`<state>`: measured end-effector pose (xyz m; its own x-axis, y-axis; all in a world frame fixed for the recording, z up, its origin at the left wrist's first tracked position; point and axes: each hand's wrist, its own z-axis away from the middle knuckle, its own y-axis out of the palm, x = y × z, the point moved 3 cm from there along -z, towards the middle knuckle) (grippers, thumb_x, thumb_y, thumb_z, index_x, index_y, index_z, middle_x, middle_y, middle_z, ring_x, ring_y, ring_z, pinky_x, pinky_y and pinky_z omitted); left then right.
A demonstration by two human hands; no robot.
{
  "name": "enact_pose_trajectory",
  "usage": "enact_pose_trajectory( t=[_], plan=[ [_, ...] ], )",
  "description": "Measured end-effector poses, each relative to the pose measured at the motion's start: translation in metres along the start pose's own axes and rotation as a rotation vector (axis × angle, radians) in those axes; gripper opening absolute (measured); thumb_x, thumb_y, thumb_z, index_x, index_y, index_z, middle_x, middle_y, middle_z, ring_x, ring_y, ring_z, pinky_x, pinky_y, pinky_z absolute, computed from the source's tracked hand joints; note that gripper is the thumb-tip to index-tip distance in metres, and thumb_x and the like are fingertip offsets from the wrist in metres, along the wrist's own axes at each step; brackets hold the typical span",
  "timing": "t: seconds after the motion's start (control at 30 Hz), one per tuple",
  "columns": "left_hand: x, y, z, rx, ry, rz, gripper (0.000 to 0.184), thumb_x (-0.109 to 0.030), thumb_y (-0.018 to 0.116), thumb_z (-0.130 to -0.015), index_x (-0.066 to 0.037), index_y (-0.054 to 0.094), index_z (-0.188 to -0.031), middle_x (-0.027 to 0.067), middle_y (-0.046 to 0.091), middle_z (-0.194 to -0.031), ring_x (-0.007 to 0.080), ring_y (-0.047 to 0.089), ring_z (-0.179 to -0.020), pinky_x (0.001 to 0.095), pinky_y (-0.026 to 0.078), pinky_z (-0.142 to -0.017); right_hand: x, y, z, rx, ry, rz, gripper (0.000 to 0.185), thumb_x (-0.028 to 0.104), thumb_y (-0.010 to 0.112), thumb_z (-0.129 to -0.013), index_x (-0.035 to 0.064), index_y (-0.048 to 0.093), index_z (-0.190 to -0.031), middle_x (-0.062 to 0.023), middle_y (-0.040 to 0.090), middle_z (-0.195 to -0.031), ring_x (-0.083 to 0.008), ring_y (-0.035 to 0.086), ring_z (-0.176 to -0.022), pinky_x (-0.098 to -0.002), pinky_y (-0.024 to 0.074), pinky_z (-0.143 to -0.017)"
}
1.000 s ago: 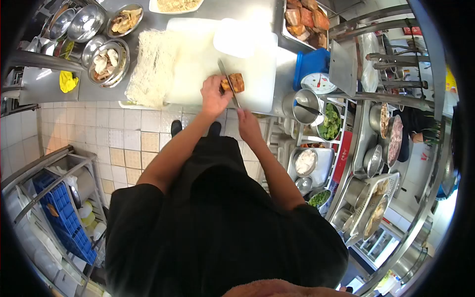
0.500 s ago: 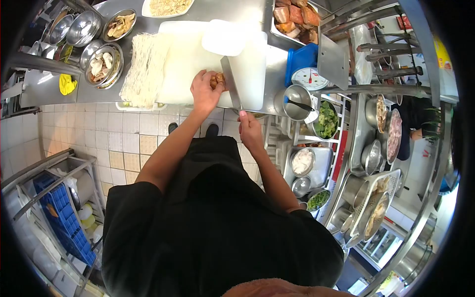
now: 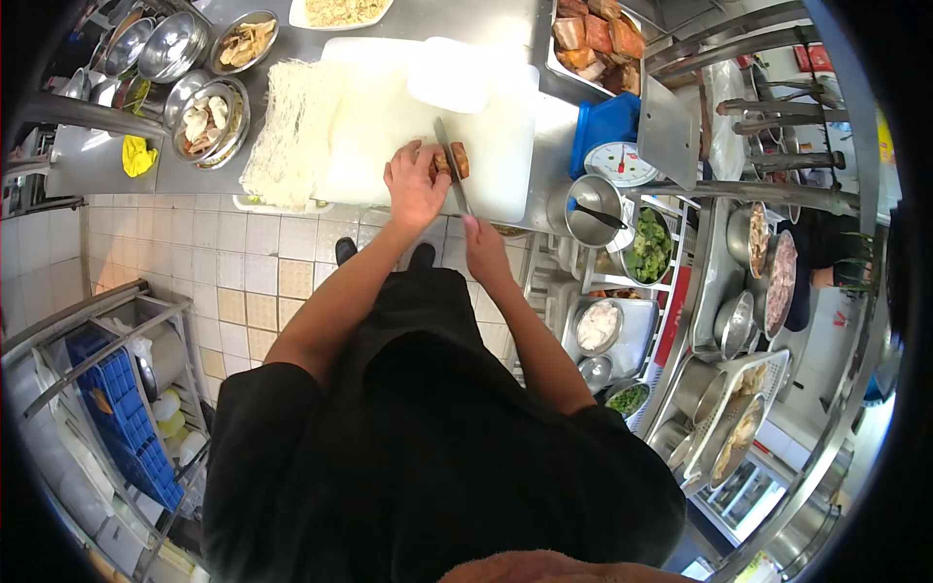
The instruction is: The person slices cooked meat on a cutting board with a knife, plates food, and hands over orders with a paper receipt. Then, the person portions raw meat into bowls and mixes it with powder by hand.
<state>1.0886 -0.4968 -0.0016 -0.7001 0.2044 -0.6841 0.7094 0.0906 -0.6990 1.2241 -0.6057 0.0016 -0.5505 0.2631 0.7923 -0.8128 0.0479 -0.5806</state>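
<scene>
My right hand is wrapped round the handle of a kitchen knife, its blade seen nearly edge-on over the white cutting board. My left hand grips a browned piece of roast meat just left of the blade, its fingers partly hiding it. Against the blade's right side stands a cut slice of the same meat. Thin white noodles lie over the board's left end. A white container rests at the back of the board.
A tray of roast meat chunks sits at the back right, beside a blue kitchen scale. A metal pot stands near the front edge. Metal bowls fill the left side. Another person's arm shows far right.
The knife has come down upright between my left hand and a piece of meat, and a slice now stands to the right of the blade. The view has shifted slightly.
</scene>
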Motion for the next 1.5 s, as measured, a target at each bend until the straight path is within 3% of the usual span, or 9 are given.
enact_pose_trajectory(
  t=[0.1, 0.27, 0.33, 0.63, 0.8, 1.0, 1.1, 1.23, 1.5],
  plan=[
    [-0.001, 0.004, 0.009, -0.034, 0.004, -0.011, 0.039, -0.028, 0.063, -0.079, -0.014, 0.057, -0.116, 0.0195, 0.048, -0.128, 0.0357, 0.042, -0.122, 0.0524, 0.027, -0.102, 0.011, 0.012, -0.029, 0.061, 0.112, 0.110, 0.043, 0.036, 0.040, -0.099, -0.0037, 0.056, -0.098, -0.0312, 0.060, -0.092, -0.0508, 0.055, -0.091, -0.0536, 0.0436, -0.075],
    [0.006, 0.000, 0.000, -0.099, 0.069, 0.022, 0.038, -0.026, 0.064, -0.079, -0.009, 0.058, -0.112, 0.0186, 0.049, -0.125, 0.0357, 0.044, -0.118, 0.0492, 0.029, -0.101, -0.018, -0.016, 0.036, 0.038, -0.131, 0.108, 0.042, 0.036, 0.044, -0.098, -0.0034, 0.058, -0.095, -0.0276, 0.062, -0.088, -0.0457, 0.059, -0.080, -0.0489, 0.0464, -0.071],
    [0.003, -0.006, -0.005, -0.058, 0.116, 0.043, 0.037, -0.025, 0.065, -0.076, -0.008, 0.059, -0.108, 0.0185, 0.050, -0.123, 0.0354, 0.044, -0.117, 0.0485, 0.030, -0.100, -0.034, -0.041, 0.061, 0.065, 0.206, -0.080, 0.047, 0.041, 0.044, -0.098, -0.0033, 0.056, -0.084, -0.0205, 0.054, -0.065, -0.0379, 0.054, -0.061, -0.0440, 0.0436, -0.061],
    [0.022, -0.024, -0.025, 0.174, 0.377, 0.153, 0.045, -0.018, 0.069, -0.072, -0.008, 0.058, -0.115, 0.0191, 0.050, -0.126, 0.0382, 0.046, -0.116, 0.0460, 0.037, -0.101, -0.027, -0.041, -0.014, -0.408, 0.087, 0.324, 0.034, 0.034, 0.059, -0.090, 0.0016, 0.059, -0.100, -0.0210, 0.064, -0.087, -0.0400, 0.061, -0.081, -0.0499, 0.0471, -0.072],
    [0.016, -0.036, -0.010, 0.163, 0.443, 0.026, 0.063, -0.035, 0.072, -0.078, -0.006, 0.049, -0.129, 0.0247, 0.042, -0.132, 0.0394, 0.044, -0.117, 0.0488, 0.035, -0.100, -0.018, -0.030, -0.025, -0.385, 0.022, 0.461, 0.054, 0.017, 0.072, -0.075, 0.0031, 0.055, -0.124, -0.0183, 0.054, -0.112, -0.0370, 0.054, -0.105, -0.0456, 0.0438, -0.090],
    [0.020, -0.042, -0.010, 0.277, 0.400, 0.050, 0.069, -0.039, 0.070, -0.078, -0.007, 0.044, -0.134, 0.0240, 0.036, -0.136, 0.0403, 0.036, -0.126, 0.0577, 0.027, -0.106, 0.037, -0.029, -0.049, -0.520, -0.084, 0.453, 0.045, 0.012, 0.070, -0.076, -0.0002, 0.058, -0.117, -0.0211, 0.056, -0.113, -0.0379, 0.055, -0.103, -0.0468, 0.0429, -0.091],
    [0.026, -0.045, -0.015, 0.328, 0.395, 0.099, 0.069, -0.038, 0.070, -0.079, -0.010, 0.044, -0.135, 0.0232, 0.035, -0.138, 0.0416, 0.034, -0.129, 0.0613, 0.023, -0.108, 0.078, -0.012, -0.097, -0.455, -0.277, 0.090, 0.040, 0.011, 0.067, -0.081, -0.0036, 0.056, -0.117, -0.0193, 0.059, -0.110, -0.0338, 0.057, -0.102, -0.0423, 0.0458, -0.088],
    [0.044, -0.081, -0.026, 0.432, 0.386, 0.179, 0.060, -0.031, 0.070, -0.079, -0.010, 0.048, -0.131, 0.0219, 0.036, -0.138, 0.0433, 0.033, -0.128, 0.0552, 0.026, -0.109, 0.166, 0.059, -0.198, -0.026, 0.153, -0.942, 0.038, 0.016, 0.056, -0.093, -0.0019, 0.048, -0.126, -0.0161, 0.059, -0.109, -0.0276, 0.058, -0.102, -0.0355, 0.0508, -0.082],
    [0.164, -0.249, 0.008, 0.999, 0.058, 0.492, 0.045, -0.021, 0.065, -0.088, -0.006, 0.053, -0.129, 0.0133, 0.057, -0.127, 0.0265, 0.055, -0.116, 0.0345, 0.043, -0.098, 0.181, 0.158, -0.363, -0.004, 0.368, -1.200, 0.056, 0.010, 0.043, -0.094, -0.0071, 0.014, -0.139, -0.0315, 0.041, -0.127, -0.0445, 0.049, -0.112, -0.0480, 0.0476, -0.097]
  ],
)
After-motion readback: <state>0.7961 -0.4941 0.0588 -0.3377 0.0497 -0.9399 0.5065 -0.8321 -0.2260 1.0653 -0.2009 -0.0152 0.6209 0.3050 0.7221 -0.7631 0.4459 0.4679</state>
